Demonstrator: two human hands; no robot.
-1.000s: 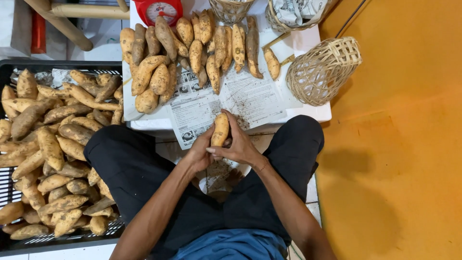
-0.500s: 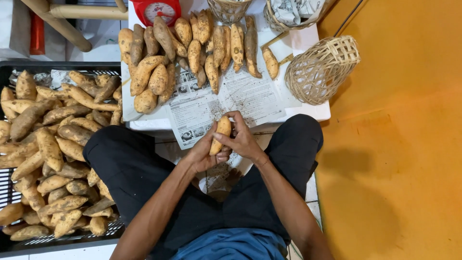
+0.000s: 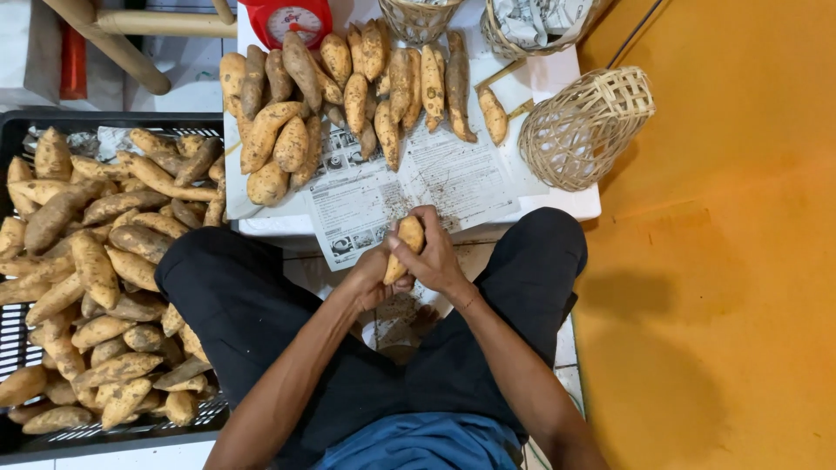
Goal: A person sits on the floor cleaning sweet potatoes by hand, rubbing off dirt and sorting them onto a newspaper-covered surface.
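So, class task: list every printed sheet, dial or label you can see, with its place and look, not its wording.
Newspaper sheet: flat on the white table, grey print, speckled with dirt.
Crumpled newspaper: inside the top wicker basket, grey and white.
Scale dial: top edge, round white face, red body.

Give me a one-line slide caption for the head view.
Both hands, left hand and right hand, grip one sweet potato above a newspaper-covered table, beside a black crate of more.
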